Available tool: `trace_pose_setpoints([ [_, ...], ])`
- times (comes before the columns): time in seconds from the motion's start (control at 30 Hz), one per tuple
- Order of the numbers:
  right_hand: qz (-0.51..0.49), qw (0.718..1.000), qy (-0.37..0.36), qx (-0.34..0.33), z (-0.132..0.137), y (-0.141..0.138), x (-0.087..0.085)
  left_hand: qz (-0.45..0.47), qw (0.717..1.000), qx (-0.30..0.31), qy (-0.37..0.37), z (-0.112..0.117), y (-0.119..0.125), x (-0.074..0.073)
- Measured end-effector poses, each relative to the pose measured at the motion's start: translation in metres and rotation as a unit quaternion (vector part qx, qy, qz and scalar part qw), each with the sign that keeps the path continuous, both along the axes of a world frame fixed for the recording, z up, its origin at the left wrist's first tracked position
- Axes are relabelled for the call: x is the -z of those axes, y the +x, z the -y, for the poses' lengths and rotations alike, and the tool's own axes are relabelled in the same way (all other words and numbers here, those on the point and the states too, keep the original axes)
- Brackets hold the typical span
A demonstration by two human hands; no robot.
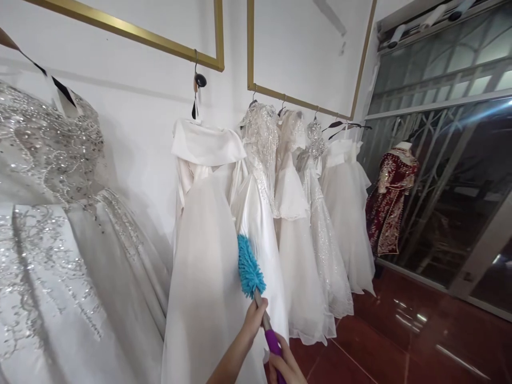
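Observation:
Both my hands grip a duster by its handle. My left hand (pixel 253 319) is closed round the grey shaft just under the teal fluffy head of the duster (pixel 249 266). My right hand (pixel 285 367) is closed on the purple grip lower down, at the bottom edge of the view. The duster head rests against the skirt of a plain white gown (pixel 204 256) that hangs from the gold rail (pixel 218 37). A beaded satin gown (pixel 56 224) fills the left side.
Several more white and beaded gowns (pixel 304 213) hang along a second gold rail (pixel 304 101) to the right. A dark red embroidered garment on a mannequin (pixel 390 197) stands by the glass front. The floor (pixel 392 341) is glossy red tile.

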State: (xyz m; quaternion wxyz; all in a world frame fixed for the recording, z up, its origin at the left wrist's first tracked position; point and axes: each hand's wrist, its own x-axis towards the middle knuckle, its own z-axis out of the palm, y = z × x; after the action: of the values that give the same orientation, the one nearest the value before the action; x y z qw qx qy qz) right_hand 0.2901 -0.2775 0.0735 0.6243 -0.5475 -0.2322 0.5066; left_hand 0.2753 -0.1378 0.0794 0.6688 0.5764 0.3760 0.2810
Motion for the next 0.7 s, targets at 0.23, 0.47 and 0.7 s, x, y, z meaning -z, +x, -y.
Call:
trace_pose_setpoints([
  [0.23, 0.09, 0.992, 0.081, -0.044, -0.012, 0.005, -0.086, 0.099, 0.991, 0.018, 0.092, -0.024, -0.003, -0.094],
  [0.47, 0.088, 0.992, 0.08, -0.035, -0.027, -0.001, -0.075, 0.112, 0.988, 0.026, 0.104, -0.031, -0.01, -0.103],
  [0.7, 0.049, 0.999, 0.01, -0.012, -0.038, -0.01, -0.014, 0.032, 0.998, 0.042, 0.032, -0.039, -0.011, -0.033],
])
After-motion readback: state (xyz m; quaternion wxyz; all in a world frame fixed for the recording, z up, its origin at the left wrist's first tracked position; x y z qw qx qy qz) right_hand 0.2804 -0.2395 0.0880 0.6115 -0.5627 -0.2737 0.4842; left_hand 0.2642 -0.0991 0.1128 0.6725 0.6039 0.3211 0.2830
